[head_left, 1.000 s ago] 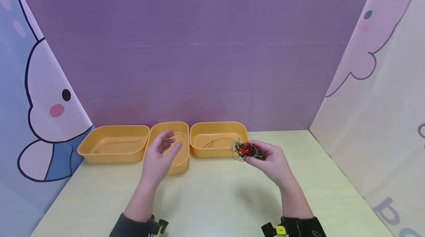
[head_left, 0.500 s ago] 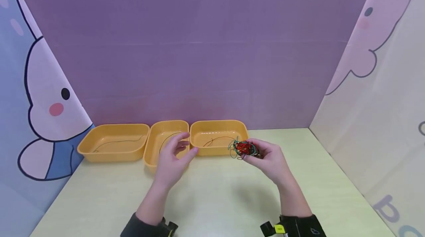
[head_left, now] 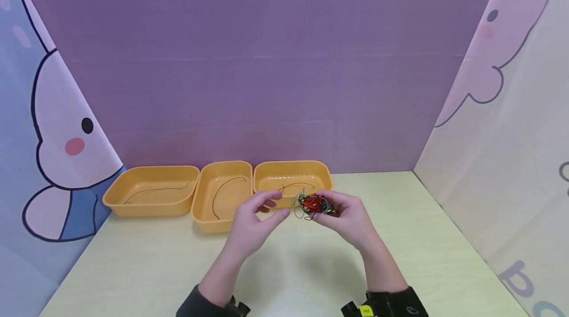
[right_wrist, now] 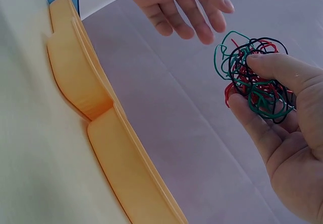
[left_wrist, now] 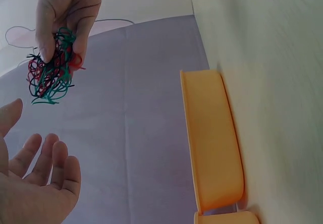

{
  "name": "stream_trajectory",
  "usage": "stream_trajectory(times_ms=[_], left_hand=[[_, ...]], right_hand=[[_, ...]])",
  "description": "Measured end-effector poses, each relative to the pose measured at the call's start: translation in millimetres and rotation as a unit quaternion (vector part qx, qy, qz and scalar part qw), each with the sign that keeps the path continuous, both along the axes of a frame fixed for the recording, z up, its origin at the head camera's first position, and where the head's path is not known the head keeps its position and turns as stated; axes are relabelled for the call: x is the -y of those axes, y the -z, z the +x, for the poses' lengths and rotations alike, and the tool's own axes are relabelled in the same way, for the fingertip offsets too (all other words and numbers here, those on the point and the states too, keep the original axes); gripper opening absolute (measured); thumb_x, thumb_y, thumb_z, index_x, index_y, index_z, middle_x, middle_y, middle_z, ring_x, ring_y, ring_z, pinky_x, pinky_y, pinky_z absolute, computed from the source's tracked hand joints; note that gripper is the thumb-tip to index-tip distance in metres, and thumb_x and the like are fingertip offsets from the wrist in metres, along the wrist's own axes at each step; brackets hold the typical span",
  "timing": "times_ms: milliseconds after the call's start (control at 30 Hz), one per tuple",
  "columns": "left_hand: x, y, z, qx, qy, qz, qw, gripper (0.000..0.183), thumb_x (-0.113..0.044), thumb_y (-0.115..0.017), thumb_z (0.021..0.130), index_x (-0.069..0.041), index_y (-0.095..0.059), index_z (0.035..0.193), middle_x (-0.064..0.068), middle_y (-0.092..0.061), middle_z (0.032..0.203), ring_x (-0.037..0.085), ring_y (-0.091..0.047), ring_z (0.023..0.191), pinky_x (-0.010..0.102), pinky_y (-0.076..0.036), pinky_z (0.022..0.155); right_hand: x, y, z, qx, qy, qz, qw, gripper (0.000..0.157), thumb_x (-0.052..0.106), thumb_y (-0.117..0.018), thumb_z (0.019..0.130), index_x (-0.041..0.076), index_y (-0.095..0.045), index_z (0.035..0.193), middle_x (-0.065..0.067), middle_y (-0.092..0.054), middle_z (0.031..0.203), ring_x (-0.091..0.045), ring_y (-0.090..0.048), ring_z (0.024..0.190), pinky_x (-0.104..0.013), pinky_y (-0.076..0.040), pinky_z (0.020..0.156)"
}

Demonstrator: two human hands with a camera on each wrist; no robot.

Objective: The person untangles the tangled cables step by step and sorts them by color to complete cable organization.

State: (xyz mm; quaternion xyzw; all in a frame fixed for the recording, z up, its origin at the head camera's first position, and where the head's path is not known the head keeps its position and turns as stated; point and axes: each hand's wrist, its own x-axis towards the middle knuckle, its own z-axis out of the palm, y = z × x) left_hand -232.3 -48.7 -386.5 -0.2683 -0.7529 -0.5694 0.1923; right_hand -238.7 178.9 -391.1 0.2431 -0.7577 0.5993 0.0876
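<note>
Wire tangle: red, green and black thin wires [head_left: 313,204], one loose clump, loops and cut ends sticking out on all sides, mostly toward the left. Held up off the table [head_left: 444,257], on the near side of the right bin.
Right hand [head_left: 348,218]: narrow, pinching the clump between thumb and fingers. Loops bulge out past the fingertips.
Left hand [head_left: 253,228]: wide, thumb well apart from the loosely bent fingers. Fingertips just beside the left side of the tangle, small gap, not touching.
Left bin: yellow-orange plastic [head_left: 151,210], rounded corners, long side running left to right. One thin wire [head_left: 155,189] lies across its floor; too fine to call the colour.
Middle bin: same type [head_left: 213,227], turned with long side running near to far, so it reaches closer to the near side than its neighbours. One dark wire [head_left: 215,196] in it, bent in an arc.
Right bin: same type [head_left: 289,171], long side left to right. One reddish wire [head_left: 299,183] in it, curved; near wall partly behind the hands.
Bin row: side by side at the far edge of the table, up against the purple backdrop [head_left: 266,60].
Sleeves: black on both arms, left [head_left: 202,304] and right [head_left: 395,303]; yellow tag [head_left: 366,311] at the right wrist.
Side panels: cartoon prints on left [head_left: 62,159] and right [head_left: 511,159].
</note>
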Motion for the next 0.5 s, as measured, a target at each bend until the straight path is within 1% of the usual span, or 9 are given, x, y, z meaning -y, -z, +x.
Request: stream_trajectory(times_ms=[33,133,200,267,367,500], left_hand=[[-0.5,0.5,-0.2,0.002,-0.002,-0.003,1.0,0.029,-0.002,-0.075,0.08,-0.001,-0.066,0.107,0.009,-0.066,0.103,0.027,-0.06,0.088,0.05,-0.049,0.077],[-1.1,10.8,-7.5,0.015,-0.006,-0.002,0.9999,0.026,-0.005,-0.076,0.08,-0.003,-0.068,0.105,0.008,-0.067,0.1,0.028,-0.06,0.086,0.052,-0.048,0.076],[-1.0,18.6,-13.1,0.022,-0.009,-0.004,0.9997,0.025,-0.008,-0.077,0.081,-0.005,-0.069,0.104,0.006,-0.068,0.098,0.025,-0.06,0.084,0.052,-0.048,0.075],[-0.3,26.4,-19.3,0.025,-0.011,-0.006,0.9996,0.023,-0.013,-0.077,0.082,-0.008,-0.07,0.103,0.002,-0.068,0.095,0.02,-0.059,0.082,0.052,-0.048,0.074],[1.1,29.3,-21.6,0.021,-0.014,-0.016,0.9996,0.018,-0.016,-0.076,0.083,-0.013,-0.071,0.1,-0.005,-0.067,0.089,0.013,-0.058,0.079,0.044,-0.049,0.071],[2.8,29.0,-21.2,0.009,-0.015,-0.028,0.9995,0.012,-0.017,-0.074,0.085,-0.016,-0.072,0.098,-0.01,-0.066,0.084,0.009,-0.058,0.077,0.037,-0.051,0.069]], right_hand=[[1.8,0.3,0.2,0.003,-0.005,-0.002,1.0,0.031,-0.005,-0.073,0.08,0.003,-0.066,0.109,-0.011,-0.069,0.098,-0.026,-0.065,0.082,-0.034,-0.057,0.07],[6.5,1.6,0.3,0.014,-0.022,-0.011,1.0,0.032,-0.005,-0.073,0.079,0.003,-0.066,0.11,-0.012,-0.068,0.098,-0.027,-0.065,0.082,-0.035,-0.057,0.071],[8.7,2.5,0.1,0.015,-0.028,-0.015,0.999,0.032,-0.005,-0.073,0.079,0.002,-0.066,0.11,-0.012,-0.068,0.099,-0.028,-0.065,0.082,-0.036,-0.057,0.071],[10.0,3.3,-0.2,0.013,-0.031,-0.016,0.999,0.033,-0.005,-0.073,0.079,0.002,-0.066,0.11,-0.012,-0.068,0.099,-0.027,-0.065,0.083,-0.036,-0.057,0.071],[11.2,4.2,-0.3,0.009,-0.032,-0.012,0.999,0.033,-0.005,-0.074,0.079,0.003,-0.066,0.11,-0.012,-0.068,0.1,-0.027,-0.065,0.083,-0.036,-0.057,0.072],[12.0,4.6,0.2,0.009,-0.03,-0.002,1.0,0.032,-0.004,-0.074,0.079,0.003,-0.066,0.109,-0.011,-0.068,0.1,-0.025,-0.065,0.083,-0.036,-0.056,0.072]])
